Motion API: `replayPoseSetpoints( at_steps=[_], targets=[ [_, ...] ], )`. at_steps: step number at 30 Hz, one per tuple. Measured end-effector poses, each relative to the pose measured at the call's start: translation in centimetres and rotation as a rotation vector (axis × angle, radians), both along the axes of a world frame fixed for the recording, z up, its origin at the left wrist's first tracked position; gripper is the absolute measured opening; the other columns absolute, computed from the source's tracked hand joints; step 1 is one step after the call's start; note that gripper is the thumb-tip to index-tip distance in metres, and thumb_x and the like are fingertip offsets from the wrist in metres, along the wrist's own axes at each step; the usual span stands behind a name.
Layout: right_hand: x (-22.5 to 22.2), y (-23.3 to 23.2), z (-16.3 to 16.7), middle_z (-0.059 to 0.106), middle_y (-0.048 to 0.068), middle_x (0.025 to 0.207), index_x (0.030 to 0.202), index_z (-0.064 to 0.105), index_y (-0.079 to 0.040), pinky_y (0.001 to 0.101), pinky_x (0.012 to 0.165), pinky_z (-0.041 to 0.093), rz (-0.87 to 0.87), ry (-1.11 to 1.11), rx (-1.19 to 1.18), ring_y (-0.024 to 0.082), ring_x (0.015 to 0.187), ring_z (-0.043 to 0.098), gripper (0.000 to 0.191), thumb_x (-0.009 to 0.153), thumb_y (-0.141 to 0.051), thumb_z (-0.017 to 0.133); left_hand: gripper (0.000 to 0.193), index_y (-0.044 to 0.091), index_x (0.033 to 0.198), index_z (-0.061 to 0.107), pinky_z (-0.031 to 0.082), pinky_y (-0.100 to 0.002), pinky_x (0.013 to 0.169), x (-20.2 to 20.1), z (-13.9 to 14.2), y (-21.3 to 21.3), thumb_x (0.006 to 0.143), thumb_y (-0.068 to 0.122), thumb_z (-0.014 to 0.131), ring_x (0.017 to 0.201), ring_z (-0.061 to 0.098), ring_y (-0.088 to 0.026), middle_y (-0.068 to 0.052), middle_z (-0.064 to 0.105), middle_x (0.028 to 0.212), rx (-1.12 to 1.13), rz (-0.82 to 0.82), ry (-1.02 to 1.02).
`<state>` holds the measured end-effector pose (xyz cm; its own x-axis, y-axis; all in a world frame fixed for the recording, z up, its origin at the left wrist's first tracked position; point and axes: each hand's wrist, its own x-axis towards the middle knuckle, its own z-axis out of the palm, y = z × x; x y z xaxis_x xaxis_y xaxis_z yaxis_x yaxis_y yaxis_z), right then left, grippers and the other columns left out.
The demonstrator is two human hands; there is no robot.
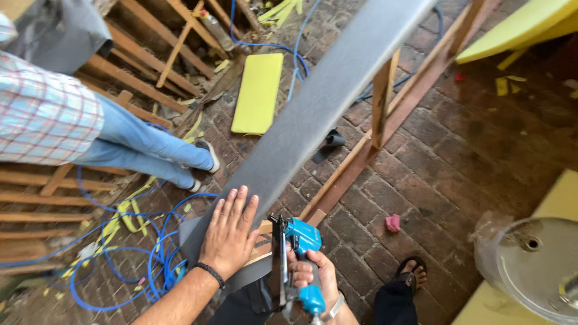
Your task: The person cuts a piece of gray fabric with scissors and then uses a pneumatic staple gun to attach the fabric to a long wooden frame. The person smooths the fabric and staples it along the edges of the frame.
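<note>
View from the head camera, looking down. The left hand point(230, 232) lies palm-down on a long strip of grey fabric point(319, 102), its fingers point(238, 201) released, straight and slightly spread, pointing toward 12 o'clock; the forearm enters from 7 o'clock and wears a dark band at the wrist. The grey fabric covers a long narrow member running from the hand up toward 1 o'clock, where it leaves the top edge. Just beside the left hand, at its 3 o'clock, the right hand point(313, 277) has its fingers clenched around the grip of a blue pneumatic stapler point(295, 259), whose dark nose points toward 12 o'clock and stands at the fabric's lower edge; whether the nose touches the fabric cannot be told. A wooden frame point(385, 114) shows beneath and to the right of the fabric, standing on a brick floor point(469, 156). At 12 o'clock a yellow foam slab point(259, 93) lies on the floor. At 8 o'clock a blue air hose point(126, 265) lies in loops. At 9 to 10 o'clock stands another person point(72, 120) in a checked shirt and jeans. A sandalled foot point(412, 274) shows at 5 o'clock.
</note>
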<state>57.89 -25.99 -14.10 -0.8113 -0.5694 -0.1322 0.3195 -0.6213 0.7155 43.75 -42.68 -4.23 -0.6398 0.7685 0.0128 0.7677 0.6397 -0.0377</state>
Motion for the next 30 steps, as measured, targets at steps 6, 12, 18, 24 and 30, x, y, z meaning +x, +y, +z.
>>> replayPoseSetpoints(
  at_steps=[6, 12, 18, 24, 30],
  targets=[
    [0.7, 0.3, 1.0, 0.050, -0.001, 0.059, 0.118, 0.061, 0.001, 0.0316, 0.051, 0.047, 0.014, 0.057, 0.496, 0.014, 0.048, 0.049, 0.047, 0.083, -0.030, 0.062, 0.088, 0.011, 0.157, 0.027, 0.021, -0.053, 0.121, 0.5, -0.8, 0.0, 0.084, 0.032, 0.070, 0.151, 0.024, -0.039, -0.019, 0.023, 0.164, -0.014, 0.016, 0.013],
    [1.0, -0.5, -1.0, 0.053, -0.002, 0.064, 0.122, 0.061, 0.005, 0.0296, 0.052, 0.049, -0.041, 0.142, 0.178, 0.012, 0.051, 0.052, 0.047, 0.089, -0.028, 0.060, 0.089, 0.010, 0.157, 0.026, 0.021, -0.054, 0.121, 1.4, -0.8, 0.3, 0.084, 0.033, 0.070, 0.151, 0.024, -0.039, -0.020, 0.023, 0.165, 0.005, 0.010, 0.028],
    [1.7, -0.9, -2.3, 0.053, -0.002, 0.065, 0.121, 0.060, 0.003, 0.0290, 0.055, 0.051, -0.072, 0.186, 0.135, 0.011, 0.053, 0.053, 0.043, 0.091, -0.028, 0.060, 0.090, 0.010, 0.157, 0.026, 0.021, -0.053, 0.121, 2.1, -1.0, 0.5, 0.083, 0.031, 0.072, 0.151, 0.024, -0.038, -0.019, 0.023, 0.165, 0.003, 0.024, 0.019],
    [1.9, -0.2, -2.4, 0.051, -0.003, 0.065, 0.113, 0.059, 0.002, 0.0292, 0.055, 0.051, -0.050, 0.204, 0.158, 0.010, 0.052, 0.052, 0.032, 0.093, -0.023, 0.058, 0.093, 0.009, 0.158, 0.023, 0.020, -0.054, 0.122, 2.4, -0.7, 0.5, 0.082, 0.030, 0.071, 0.153, 0.022, -0.038, -0.018, 0.020, 0.166, 0.017, 0.013, -0.017],
    [5.2, -1.3, -2.2, 0.061, 0.015, 0.062, 0.088, 0.051, 0.012, 0.0424, 0.056, 0.058, -0.107, 0.147, 1.131, 0.027, 0.053, 0.062, 0.033, 0.091, -0.017, 0.066, 0.060, 0.009, 0.150, 0.051, 0.024, -0.050, 0.124, 1.8, 0.0, -0.8, 0.091, 0.021, 0.055, 0.152, 0.038, -0.035, -0.015, 0.044, 0.160, 0.453, 0.008, -0.226]
  ],
)
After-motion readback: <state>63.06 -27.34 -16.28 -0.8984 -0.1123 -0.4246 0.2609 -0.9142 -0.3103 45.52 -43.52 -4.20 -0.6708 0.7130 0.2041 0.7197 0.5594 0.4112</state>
